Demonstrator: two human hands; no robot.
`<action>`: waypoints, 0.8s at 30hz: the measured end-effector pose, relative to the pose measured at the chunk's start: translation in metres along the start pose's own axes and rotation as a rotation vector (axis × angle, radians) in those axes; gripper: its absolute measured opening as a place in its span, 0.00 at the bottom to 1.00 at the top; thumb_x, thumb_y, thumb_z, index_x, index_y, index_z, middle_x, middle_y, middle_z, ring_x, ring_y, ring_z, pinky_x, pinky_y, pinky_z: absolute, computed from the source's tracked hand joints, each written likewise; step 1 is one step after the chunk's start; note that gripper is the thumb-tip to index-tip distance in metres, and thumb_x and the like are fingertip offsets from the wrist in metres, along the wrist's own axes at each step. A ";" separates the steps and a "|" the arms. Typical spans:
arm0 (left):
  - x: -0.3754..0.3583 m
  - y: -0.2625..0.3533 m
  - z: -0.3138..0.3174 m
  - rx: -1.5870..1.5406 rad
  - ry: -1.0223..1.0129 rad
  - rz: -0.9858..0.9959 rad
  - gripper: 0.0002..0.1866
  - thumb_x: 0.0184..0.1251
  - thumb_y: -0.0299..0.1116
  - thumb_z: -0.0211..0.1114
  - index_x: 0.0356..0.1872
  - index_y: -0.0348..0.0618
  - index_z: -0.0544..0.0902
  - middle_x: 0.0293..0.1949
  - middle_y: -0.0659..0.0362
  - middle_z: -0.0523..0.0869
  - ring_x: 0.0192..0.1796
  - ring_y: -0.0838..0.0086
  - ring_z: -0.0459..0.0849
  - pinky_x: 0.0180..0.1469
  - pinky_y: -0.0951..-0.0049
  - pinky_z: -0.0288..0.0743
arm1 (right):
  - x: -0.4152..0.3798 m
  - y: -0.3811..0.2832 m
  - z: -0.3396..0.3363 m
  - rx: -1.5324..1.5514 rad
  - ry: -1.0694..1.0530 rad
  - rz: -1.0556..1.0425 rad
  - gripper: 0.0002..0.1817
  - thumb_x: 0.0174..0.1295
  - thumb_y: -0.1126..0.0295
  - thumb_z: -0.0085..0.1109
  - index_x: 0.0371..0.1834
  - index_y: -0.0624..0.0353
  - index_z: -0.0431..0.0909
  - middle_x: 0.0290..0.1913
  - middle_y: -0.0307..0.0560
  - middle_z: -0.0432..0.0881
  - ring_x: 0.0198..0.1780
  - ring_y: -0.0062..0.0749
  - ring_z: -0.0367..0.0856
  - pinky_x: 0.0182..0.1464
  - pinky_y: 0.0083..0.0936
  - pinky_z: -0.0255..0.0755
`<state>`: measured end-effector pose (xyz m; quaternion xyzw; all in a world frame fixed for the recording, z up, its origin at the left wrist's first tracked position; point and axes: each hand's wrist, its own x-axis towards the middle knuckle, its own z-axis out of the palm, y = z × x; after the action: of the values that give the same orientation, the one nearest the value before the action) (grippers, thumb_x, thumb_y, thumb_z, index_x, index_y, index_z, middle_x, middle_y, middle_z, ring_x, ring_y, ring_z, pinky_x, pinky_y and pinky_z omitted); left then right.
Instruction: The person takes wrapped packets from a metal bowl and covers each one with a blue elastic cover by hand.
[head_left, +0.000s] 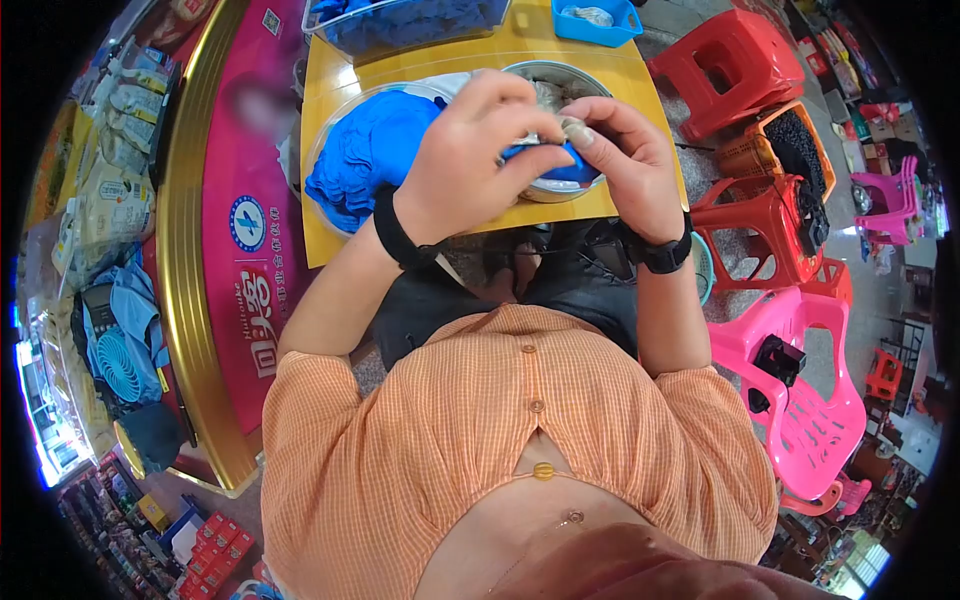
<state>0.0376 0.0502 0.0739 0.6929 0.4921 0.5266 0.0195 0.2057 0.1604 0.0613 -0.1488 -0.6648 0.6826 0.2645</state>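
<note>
My left hand is closed in a pinch over the yellow table, with a small blue piece and something silvery at its fingertips. My right hand meets it, thumb and fingers pressed together on something small and pale that I cannot make out. Under and behind the hands stands a round metal bowl; blue material shows at its near side, and clear or silvery content lies in it. To the left, a heap of thin, bright blue soft pieces fills a clear round tray, partly hidden by my left hand.
A clear bin of blue pieces and a small blue basket stand at the table's far side. Red stools, an orange crate and a pink chair are to the right. A gold-edged magenta counter borders the left.
</note>
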 end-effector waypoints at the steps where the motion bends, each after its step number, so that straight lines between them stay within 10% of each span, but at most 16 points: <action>1: 0.000 0.002 0.000 -0.104 0.086 -0.147 0.10 0.55 0.27 0.74 0.37 0.38 0.83 0.41 0.57 0.80 0.40 0.72 0.80 0.44 0.74 0.76 | 0.000 0.000 0.002 0.006 0.067 -0.085 0.13 0.67 0.72 0.61 0.53 0.62 0.78 0.43 0.37 0.81 0.41 0.15 0.77 0.40 0.12 0.73; 11: -0.017 -0.008 0.013 -0.204 0.207 -0.370 0.09 0.55 0.28 0.74 0.36 0.35 0.87 0.36 0.54 0.86 0.37 0.70 0.85 0.40 0.76 0.78 | -0.006 -0.004 0.006 -0.077 0.052 -0.271 0.13 0.62 0.76 0.65 0.49 0.63 0.79 0.53 0.42 0.78 0.54 0.23 0.76 0.56 0.20 0.72; 20: -0.015 -0.006 0.010 0.038 0.251 -0.106 0.07 0.56 0.27 0.73 0.34 0.37 0.87 0.34 0.55 0.87 0.37 0.70 0.85 0.39 0.76 0.77 | -0.011 0.001 0.009 -0.072 0.117 -0.151 0.12 0.59 0.81 0.64 0.46 0.61 0.80 0.50 0.45 0.79 0.49 0.27 0.80 0.42 0.18 0.77; 24: -0.017 -0.008 0.015 -0.254 0.255 -0.377 0.06 0.57 0.27 0.71 0.34 0.37 0.87 0.34 0.55 0.86 0.36 0.68 0.85 0.37 0.75 0.77 | -0.007 0.006 0.007 -0.455 0.158 -0.392 0.13 0.57 0.84 0.63 0.44 0.60 0.80 0.48 0.46 0.80 0.46 0.30 0.82 0.43 0.21 0.77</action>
<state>0.0445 0.0498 0.0506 0.5087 0.5412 0.6544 0.1419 0.2068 0.1508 0.0552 -0.1257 -0.7938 0.4386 0.4021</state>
